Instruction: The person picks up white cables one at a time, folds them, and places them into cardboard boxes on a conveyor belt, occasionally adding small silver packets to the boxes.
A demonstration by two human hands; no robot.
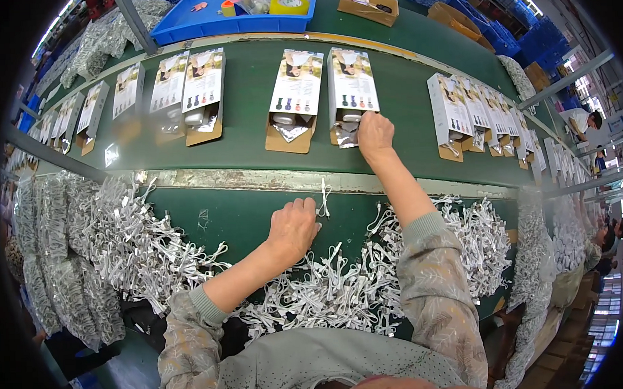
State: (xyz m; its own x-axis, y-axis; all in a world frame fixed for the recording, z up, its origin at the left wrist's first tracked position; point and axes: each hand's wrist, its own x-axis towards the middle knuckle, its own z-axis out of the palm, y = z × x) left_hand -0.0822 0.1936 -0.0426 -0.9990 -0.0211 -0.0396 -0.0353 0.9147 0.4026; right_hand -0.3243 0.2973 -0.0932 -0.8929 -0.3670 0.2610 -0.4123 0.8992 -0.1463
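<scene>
My right hand (376, 134) is closed at the open near end of a white printed box (353, 80) with a brown inner flap. A white device and a silver pouch (348, 133) show in that opening, right beside my fingers; whatever the fingers grip is hidden. Just left of it lies a similar open box (296, 78), its flap folded out. My left hand (292, 226) is curled closed above the green table, its fingertips hidden. Next to it is a single white charging cable (324, 197), bundled; whether the fingers touch it I cannot tell.
Heaps of white cables (329, 297) cover the near table. Bagged cable bundles (59, 251) hang at the left. More boxes line the green belt (247, 128) on both sides, with a metal rail (256, 179) along its near edge. Beyond it stands a blue tray (230, 22).
</scene>
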